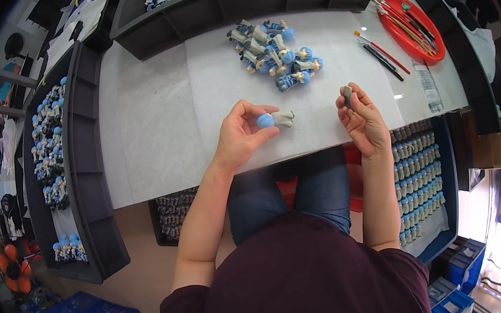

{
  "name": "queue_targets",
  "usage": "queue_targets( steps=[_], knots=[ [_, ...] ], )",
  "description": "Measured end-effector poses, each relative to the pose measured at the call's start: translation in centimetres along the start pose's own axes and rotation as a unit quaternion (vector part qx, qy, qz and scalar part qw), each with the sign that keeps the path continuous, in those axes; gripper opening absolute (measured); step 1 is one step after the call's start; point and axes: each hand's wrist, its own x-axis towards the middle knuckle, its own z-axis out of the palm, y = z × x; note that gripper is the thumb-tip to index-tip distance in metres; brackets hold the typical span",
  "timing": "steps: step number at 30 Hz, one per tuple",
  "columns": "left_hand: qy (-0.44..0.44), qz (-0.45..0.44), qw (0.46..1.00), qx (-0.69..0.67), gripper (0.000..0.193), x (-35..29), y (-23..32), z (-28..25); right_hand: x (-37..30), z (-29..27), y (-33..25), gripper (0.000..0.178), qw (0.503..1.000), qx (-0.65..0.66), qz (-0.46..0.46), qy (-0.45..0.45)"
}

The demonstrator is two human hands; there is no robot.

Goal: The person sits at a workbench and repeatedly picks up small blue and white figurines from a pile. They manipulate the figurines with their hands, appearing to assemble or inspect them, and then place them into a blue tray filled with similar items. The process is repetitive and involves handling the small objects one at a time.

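Between the thumb and fingers of my left hand [239, 133] is a small figurine [282, 118] with a blue cap and a pale grey body. It lies on its side just over the white sheet, cap toward my palm. My right hand [364, 122] is raised to the right, pinching a small grey-green flat piece [347, 95] whose kind I cannot make out. The two hands are apart. Beyond them, a loose pile of similar blue-capped figurines [275, 53] lies on the sheet.
A dark tray [218, 15] of figurines stands at the back, another tray [85, 155] at the left. At right, a blue crate [451, 212] holds rows of pale figurines. A red dish [435, 54] holds brushes; a red brush [388, 57] and black pens [382, 61] lie beside it.
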Motion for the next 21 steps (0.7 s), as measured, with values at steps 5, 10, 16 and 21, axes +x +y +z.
queue_targets(
  steps=[5, 10, 16, 21],
  knots=[
    [-0.006, -0.006, 1.0, 0.005, 0.032, 0.0, 0.6, 0.3, -0.3, 0.9, 1.8, 0.02, 0.982, -0.171, -0.079, 0.006],
    [-0.012, 0.005, 1.0, 0.008, 0.032, -0.1, 0.7, 0.3, -0.5, 2.8, 3.8, 0.018, 0.937, -0.312, -0.156, -0.016],
    [-0.008, 0.004, 1.0, 0.004, 0.033, -0.1, 0.6, 0.5, -0.2, 5.1, 5.9, 0.022, 0.885, -0.395, -0.245, -0.025],
    [-0.017, 0.014, 1.0, 0.01, 0.031, -0.2, 0.2, 0.5, 0.0, 5.8, 7.1, 0.024, 0.727, -0.558, -0.399, -0.034]
  ],
)
